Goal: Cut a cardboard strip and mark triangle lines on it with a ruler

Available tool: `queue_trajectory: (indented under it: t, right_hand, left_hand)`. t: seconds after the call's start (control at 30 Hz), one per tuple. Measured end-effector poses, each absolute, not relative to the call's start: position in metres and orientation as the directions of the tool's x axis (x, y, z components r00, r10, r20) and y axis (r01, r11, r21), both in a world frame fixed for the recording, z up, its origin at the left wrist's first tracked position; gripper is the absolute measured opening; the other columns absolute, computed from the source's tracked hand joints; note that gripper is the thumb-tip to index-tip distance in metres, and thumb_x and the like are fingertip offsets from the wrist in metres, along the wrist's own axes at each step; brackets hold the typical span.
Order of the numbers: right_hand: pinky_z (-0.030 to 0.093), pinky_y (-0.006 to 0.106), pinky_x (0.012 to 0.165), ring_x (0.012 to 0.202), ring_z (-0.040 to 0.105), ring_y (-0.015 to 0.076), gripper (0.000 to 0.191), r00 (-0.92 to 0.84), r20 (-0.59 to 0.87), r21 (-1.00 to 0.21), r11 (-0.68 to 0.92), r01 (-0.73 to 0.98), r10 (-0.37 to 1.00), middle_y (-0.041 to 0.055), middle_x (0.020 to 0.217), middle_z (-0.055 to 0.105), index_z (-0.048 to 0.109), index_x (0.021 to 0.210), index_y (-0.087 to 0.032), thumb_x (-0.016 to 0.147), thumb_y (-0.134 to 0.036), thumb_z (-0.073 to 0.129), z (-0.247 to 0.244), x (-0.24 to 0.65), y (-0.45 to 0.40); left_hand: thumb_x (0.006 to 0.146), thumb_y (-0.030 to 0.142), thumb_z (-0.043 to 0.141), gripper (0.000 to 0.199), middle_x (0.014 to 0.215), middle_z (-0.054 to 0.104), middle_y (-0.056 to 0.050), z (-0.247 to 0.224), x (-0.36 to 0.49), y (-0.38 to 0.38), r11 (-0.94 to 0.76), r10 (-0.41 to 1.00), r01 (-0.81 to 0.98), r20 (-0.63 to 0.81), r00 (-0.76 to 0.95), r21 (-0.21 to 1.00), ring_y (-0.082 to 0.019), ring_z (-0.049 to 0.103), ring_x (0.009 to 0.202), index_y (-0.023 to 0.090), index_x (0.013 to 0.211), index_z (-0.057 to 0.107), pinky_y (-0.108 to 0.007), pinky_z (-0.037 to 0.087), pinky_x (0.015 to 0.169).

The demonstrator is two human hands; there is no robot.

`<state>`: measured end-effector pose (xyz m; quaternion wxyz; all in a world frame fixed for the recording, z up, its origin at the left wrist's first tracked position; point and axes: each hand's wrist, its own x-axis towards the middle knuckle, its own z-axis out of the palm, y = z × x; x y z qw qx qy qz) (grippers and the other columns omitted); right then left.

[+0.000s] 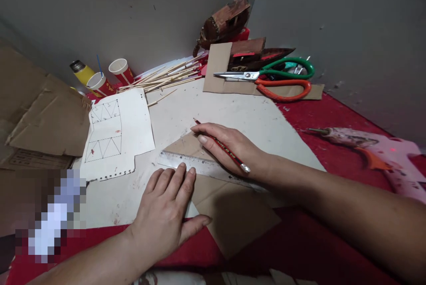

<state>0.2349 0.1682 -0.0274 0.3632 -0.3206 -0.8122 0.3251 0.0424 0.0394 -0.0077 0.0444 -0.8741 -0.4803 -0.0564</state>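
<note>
A clear ruler (213, 169) lies slanted across a piece of brown cardboard (233, 218) at the centre. My left hand (168, 207) is spread flat, its fingertips on the ruler's lower edge near its left end and its thumb over the cardboard. Above the ruler, my right hand (234, 147) grips a red and black pencil (226, 148) between thumb and fingers, with the tip pointing to the upper left. The side of this hand covers part of the ruler. Left of both hands is a white sheet (136, 121) with drawn truss-like triangles.
Scissors (253, 75) with green and orange handles rest on cardboard at the back. Wooden sticks (166, 76), paper cups (119, 67) and a yellow bottle (81, 72) stand or lie behind the sheet. A pink glue gun (382, 152) lies right. Brown model boats (226, 19) occupy the corner.
</note>
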Motion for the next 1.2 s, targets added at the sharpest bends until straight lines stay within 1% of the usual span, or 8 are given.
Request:
queue_trajectory:
  t: [0.17,0.3,0.4,0.57,0.67,0.8,0.97,1.2]
  right_hand:
    - [0.049,0.043,0.103,0.119,0.065,0.0256,0.031,-0.526,0.381,-0.734,0.595,0.327,0.760,0.0114,0.125,0.071,0.064,0.124,-0.021,0.101,-0.030,0.046,-0.033,0.235,0.170]
    - [0.047,0.041,0.106,0.124,0.063,0.0253,0.032,-0.559,0.348,-0.760,0.576,0.301,0.752,0.0126,0.128,0.070,0.064,0.125,-0.020,0.101,-0.029,0.045,-0.029,0.239,0.171]
    - [0.047,0.041,0.107,0.124,0.062,0.0251,0.032,-0.564,0.340,-0.763,0.572,0.303,0.752,0.0130,0.128,0.069,0.063,0.125,-0.019,0.101,-0.028,0.044,-0.025,0.241,0.172]
    - [0.052,0.038,0.098,0.111,0.068,0.0246,0.030,-0.547,0.354,-0.743,0.583,0.328,0.759,0.0111,0.119,0.073,0.065,0.121,-0.018,0.101,-0.028,0.045,-0.028,0.239,0.174]
    - [0.052,0.038,0.099,0.114,0.067,0.0247,0.030,-0.546,0.355,-0.734,0.588,0.339,0.759,0.0103,0.122,0.072,0.065,0.121,-0.019,0.101,-0.029,0.045,-0.030,0.239,0.174]
    - [0.050,0.036,0.101,0.117,0.066,0.0235,0.030,-0.545,0.350,-0.723,0.590,0.360,0.762,0.0098,0.124,0.071,0.064,0.122,-0.018,0.101,-0.029,0.045,-0.031,0.240,0.174]
    - [0.049,0.037,0.104,0.121,0.064,0.0234,0.031,-0.544,0.319,-0.736,0.565,0.374,0.776,0.0104,0.127,0.071,0.064,0.123,-0.017,0.101,-0.027,0.044,-0.028,0.241,0.172]
    - [0.049,0.033,0.102,0.119,0.065,0.0218,0.032,-0.544,0.366,-0.705,0.607,0.368,0.755,0.0115,0.126,0.071,0.064,0.122,-0.014,0.101,-0.027,0.044,-0.033,0.240,0.174]
  left_hand:
    - [0.092,0.059,0.056,0.073,0.141,0.057,-0.022,-0.008,0.030,0.043,-0.575,0.814,0.818,0.118,0.568,0.028,-0.040,0.052,0.124,0.006,0.142,0.051,-0.057,0.043,0.102]
    - [0.093,0.057,0.057,0.073,0.152,0.045,-0.024,-0.012,0.021,0.043,-0.608,0.793,0.792,0.096,0.602,0.056,-0.041,0.039,0.140,0.007,0.145,0.046,-0.055,0.044,0.106]
    - [0.093,0.056,0.058,0.074,0.154,0.042,-0.024,-0.014,0.015,0.042,-0.634,0.773,0.771,0.097,0.627,0.061,-0.040,0.033,0.145,0.007,0.147,0.044,-0.055,0.045,0.108]
    - [0.095,0.052,0.058,0.070,0.155,0.042,-0.023,-0.013,0.004,0.043,-0.675,0.737,0.736,0.082,0.671,0.049,-0.039,0.029,0.148,0.007,0.147,0.045,-0.054,0.044,0.111]
    - [0.096,0.049,0.058,0.067,0.156,0.041,-0.021,-0.011,-0.001,0.043,-0.688,0.725,0.724,0.057,0.686,0.039,-0.037,0.028,0.149,0.008,0.147,0.045,-0.051,0.042,0.113]
    - [0.096,0.052,0.056,0.073,0.156,0.043,-0.018,-0.010,-0.003,0.044,-0.695,0.719,0.719,0.037,0.694,0.007,-0.035,0.031,0.148,0.008,0.152,0.040,-0.048,0.039,0.116]
    - [0.094,0.056,0.056,0.077,0.154,0.046,-0.017,-0.010,-0.001,0.047,-0.676,0.737,0.737,0.025,0.676,0.009,-0.036,0.033,0.147,0.010,0.153,0.039,-0.050,0.040,0.114]
    - [0.097,0.052,0.055,0.072,0.162,0.030,-0.021,-0.009,-0.005,0.047,-0.678,0.734,0.734,-0.011,0.679,0.045,-0.038,0.021,0.152,0.010,0.153,0.037,-0.055,0.042,0.113]
